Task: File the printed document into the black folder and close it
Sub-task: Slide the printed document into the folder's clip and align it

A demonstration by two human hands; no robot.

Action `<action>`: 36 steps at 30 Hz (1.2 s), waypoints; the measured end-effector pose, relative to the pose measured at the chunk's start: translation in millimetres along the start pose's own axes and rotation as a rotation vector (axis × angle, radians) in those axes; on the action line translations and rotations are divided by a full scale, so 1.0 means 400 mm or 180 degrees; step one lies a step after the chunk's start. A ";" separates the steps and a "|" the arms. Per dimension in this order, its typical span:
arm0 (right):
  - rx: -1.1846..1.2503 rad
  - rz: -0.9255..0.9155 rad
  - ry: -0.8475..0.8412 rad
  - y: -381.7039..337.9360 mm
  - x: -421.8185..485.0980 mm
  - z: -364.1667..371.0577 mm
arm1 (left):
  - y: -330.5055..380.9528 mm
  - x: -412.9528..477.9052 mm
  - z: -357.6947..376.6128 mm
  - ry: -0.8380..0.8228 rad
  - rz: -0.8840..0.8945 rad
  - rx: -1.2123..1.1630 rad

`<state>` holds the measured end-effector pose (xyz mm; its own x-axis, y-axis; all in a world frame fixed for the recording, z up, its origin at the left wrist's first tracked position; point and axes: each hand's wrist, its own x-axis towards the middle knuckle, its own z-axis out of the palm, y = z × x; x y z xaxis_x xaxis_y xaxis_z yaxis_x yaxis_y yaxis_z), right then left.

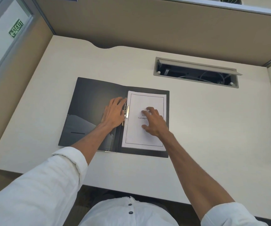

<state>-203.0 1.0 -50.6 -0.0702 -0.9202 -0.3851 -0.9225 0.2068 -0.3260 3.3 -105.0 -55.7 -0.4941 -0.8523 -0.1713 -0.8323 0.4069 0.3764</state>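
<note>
Black folder (89, 101): laid open and flat on the pale surface (196, 124), near the middle of the view; the left cover is bare apart from a pocket, the right cover is taken up by paper.
Printed document (147, 137): a white stack with a thin black border line and a few printed words, laid on the right cover of the folder, its left edge set against the spine at the metal clip.
Metal clip (127, 111): seen along the spine between the two covers, at 9 o'clock of the document; part of it is hidden by the left hand.
Inner pocket (76, 128): a dark flap at the lower part of the left cover, toward 7 o'clock from the clip; no content can be made out in it.
Left hand (114, 113): laid palm down on the left cover, fingers spread loosely, fingertips touching the clip; nothing is held.
Right hand (155, 122): rested on the middle of the document, fingers spread and bent, tips pressed on the page; nothing is gripped.
Cable tray (196, 73): a recessed slot in the surface at 2 o'clock from the folder, its lid raised; pale cables are seen inside.
Exit sign (15, 28): green, fixed on the glass panel at 10 o'clock.
</note>
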 end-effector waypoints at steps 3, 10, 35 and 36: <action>0.0009 0.0027 0.0006 0.001 0.002 -0.001 | -0.001 0.017 -0.002 -0.0130 0.0036 0.0110; 0.0067 0.0060 0.0000 0.000 0.002 0.002 | -0.005 0.049 -0.003 -0.0406 0.0142 0.0395; 0.0133 0.0080 -0.0001 -0.003 -0.011 0.004 | -0.022 -0.124 0.022 0.0128 0.0083 -0.0683; 0.0143 0.0080 0.0000 -0.003 -0.011 0.004 | -0.021 -0.121 0.024 0.0089 0.0024 -0.0740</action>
<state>-201.0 5.4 -49.8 -0.0932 -0.9145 -0.3937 -0.9024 0.2447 -0.3546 32.0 -64.0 -59.3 -0.4903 -0.8596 -0.1435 -0.7468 0.3295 0.5777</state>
